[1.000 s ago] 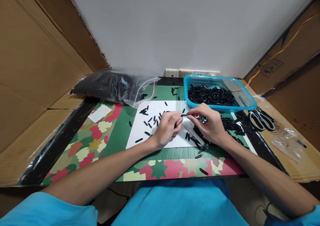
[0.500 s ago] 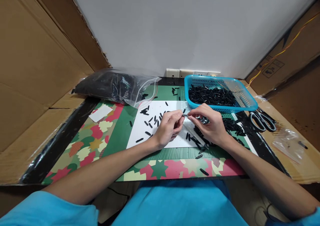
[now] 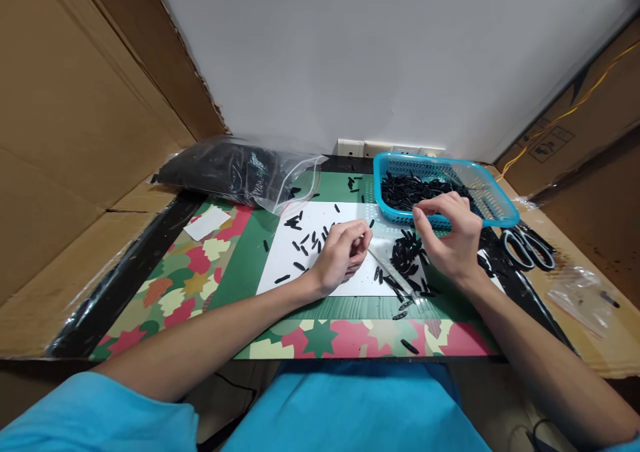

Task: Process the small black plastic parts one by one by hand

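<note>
Above the white sheet, my left hand is closed with its fingers curled; whatever they may hold is hidden. My right hand is raised in front of the blue basket, thumb and index fingertips close together in a pinch, and anything between them is too small to make out. Small black elongated pieces lie scattered on the sheet, left of and under my left hand. A denser pile of black pieces sits between my hands, near a clear narrow strip. More black pieces fill the basket.
A clear zip bag of dark material lies at the back left, near a white paper piece. Scissors and a small clear bag lie at the right. Cardboard walls flank the table.
My right hand has moved right and slightly up, away from my left hand. The black piece seen between both hands no longer shows. The view has shifted slightly.
</note>
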Motion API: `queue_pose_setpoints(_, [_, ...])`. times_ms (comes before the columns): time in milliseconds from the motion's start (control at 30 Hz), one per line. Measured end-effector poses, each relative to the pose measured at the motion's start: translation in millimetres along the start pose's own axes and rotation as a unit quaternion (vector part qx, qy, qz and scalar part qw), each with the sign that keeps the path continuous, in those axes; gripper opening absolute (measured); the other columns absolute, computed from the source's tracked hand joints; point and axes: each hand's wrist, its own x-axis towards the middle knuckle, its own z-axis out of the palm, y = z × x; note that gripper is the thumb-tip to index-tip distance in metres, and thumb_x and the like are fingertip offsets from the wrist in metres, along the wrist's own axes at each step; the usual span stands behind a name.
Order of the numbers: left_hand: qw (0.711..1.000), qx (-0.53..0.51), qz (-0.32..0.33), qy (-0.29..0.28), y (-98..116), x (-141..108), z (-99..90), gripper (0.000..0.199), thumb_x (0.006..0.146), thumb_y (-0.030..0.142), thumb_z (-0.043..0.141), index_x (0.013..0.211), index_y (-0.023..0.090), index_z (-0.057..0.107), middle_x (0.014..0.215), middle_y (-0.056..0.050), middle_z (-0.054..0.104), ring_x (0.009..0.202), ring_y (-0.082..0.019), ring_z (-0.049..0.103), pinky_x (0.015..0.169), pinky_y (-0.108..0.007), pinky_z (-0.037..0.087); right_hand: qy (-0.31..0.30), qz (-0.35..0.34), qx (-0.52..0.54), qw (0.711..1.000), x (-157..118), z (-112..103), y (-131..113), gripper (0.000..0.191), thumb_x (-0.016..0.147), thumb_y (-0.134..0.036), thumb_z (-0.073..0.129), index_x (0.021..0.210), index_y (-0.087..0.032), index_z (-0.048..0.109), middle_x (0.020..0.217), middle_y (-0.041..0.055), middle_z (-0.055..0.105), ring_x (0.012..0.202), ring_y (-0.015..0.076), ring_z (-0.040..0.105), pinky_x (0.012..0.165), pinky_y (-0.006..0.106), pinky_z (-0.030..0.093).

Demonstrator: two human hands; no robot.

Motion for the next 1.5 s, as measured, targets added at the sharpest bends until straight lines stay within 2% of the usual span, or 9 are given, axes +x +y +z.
queue_pose_setpoints(267, [1.0,0.005,0.007,-0.01,0.5,-1.9,0.5,0.035,0.099,0.048,0.055,0.077,0.022,0.051,0.046,0.011,0.034,0.035,-0.005,0.019,0.032,-0.013,0.016,0.012,-0.051,-0.096,0.994,0.8,-2.5,8.9,0.009,0.101,-0.023,0.067,0.092,-0.025,0.068,0.079,0.0025,0.074,0.082,0.0258,0.064,0.085,0.046,0.04])
queue_pose_setpoints(333, [1.0,-0.005,0.001,-0.015,0.5,-1.8,0.4,0.035,0.099,0.05,0.055,0.078,0.023,0.05,0.046,0.011,0.033,0.035,-0.005,0.017,0.032,-0.013,0.015,0.028,-0.01,-0.141,0.99,2.5,-5.4,15.4,0.005,0.101,-0.024,0.067,0.102,-0.025,0.072,0.089,0.0058,0.077,0.092,0.0301,0.065,0.09,0.05,0.041])
queue_pose_setpoints(433, [0.999,-0.036,-0.016,-0.023,1.7,-0.1,-2.1,0.03,0.099,0.053,0.053,0.087,0.025,0.051,0.048,0.012,0.034,0.035,-0.007,0.015,0.031,-0.013,0.015,0.017,-0.003,-0.164,0.986,1.6,-6.9,22.9,0.019,0.101,-0.025,0.068,0.12,-0.025,0.073,0.11,0.012,0.076,0.107,0.0359,0.063,0.092,0.054,0.044])
queue_pose_setpoints(567, [0.993,-0.101,-0.044,-0.036,4.5,3.9,-8.8,0.025,0.099,0.054,0.048,0.104,0.03,0.05,0.055,0.012,0.037,0.037,-0.009,0.015,0.03,-0.014,0.017,-0.042,-0.147,-0.082,0.985,-9.3,2.0,7.9,0.029,0.098,-0.019,0.072,0.125,-0.029,0.071,0.11,0.0109,0.076,0.101,0.0319,0.066,0.088,0.05,0.052])
queue_pose_setpoints(700, [0.987,-0.145,-0.061,-0.042,1.5,7.9,-10.3,0.027,0.098,0.053,0.047,0.11,0.028,0.053,0.057,0.01,0.04,0.039,-0.01,0.017,0.032,-0.015,0.022,-0.097,-0.285,0.003,0.954,-22.6,17.7,-26.8,0.026,0.098,-0.02,0.075,0.123,-0.026,0.072,0.109,0.0095,0.081,0.095,0.0274,0.071,0.079,0.043,0.055])
queue_pose_setpoints(900, [0.979,-0.181,-0.088,-0.035,-5.4,10.0,0.3,0.03,0.096,0.051,0.048,0.104,0.023,0.055,0.055,0.008,0.041,0.043,-0.011,0.031,0.045,-0.018,0.036,-0.123,-0.408,-0.021,0.904,-29.4,30.4,-48.1,0.021,0.102,-0.011,0.065,0.101,-0.028,0.077,0.108,0.0035,0.083,0.098,0.0207,0.076,0.079,0.036,0.059])
queue_pose_setpoints(1200, [0.982,-0.166,-0.085,-0.009,-7.3,6.9,2.3,0.028,0.096,0.046,0.05,0.092,0.02,0.06,0.054,0.007,0.04,0.044,-0.01,0.03,0.045,-0.017,0.032,-0.113,-0.386,-0.011,0.915,-31.6,33.0,-48.6,0.02,0.101,-0.008,0.063,0.099,-0.021,0.078,0.098,0.007,0.08,0.089,0.0204,0.07,0.076,0.036,0.054])
queue_pose_setpoints(1400, [0.985,-0.153,-0.082,-0.002,-7.8,6.4,1.7,0.027,0.097,0.043,0.048,0.087,0.021,0.059,0.05,0.009,0.033,0.041,-0.007,0.015,0.039,-0.013,0.019,-0.088,-0.405,0.008,0.91,-30.4,29.8,-49.1,0.022,0.103,-0.011,0.061,0.089,-0.019,0.076,0.088,0.006,0.078,0.082,0.0181,0.068,0.071,0.033,0.052])
queue_pose_setpoints(1500, [0.986,-0.139,-0.088,-0.003,-4.4,5.2,2.1,0.025,0.096,0.044,0.05,0.086,0.023,0.058,0.05,0.01,0.031,0.04,-0.007,0.011,0.035,-0.013,0.015,-0.061,-0.35,0.049,0.933,-26.7,25.7,-47.3,0.011,0.101,-0.012,0.066,0.099,-0.017,0.075,0.088,0.0075,0.08,0.08,0.0203,0.069,0.068,0.036,0.053])
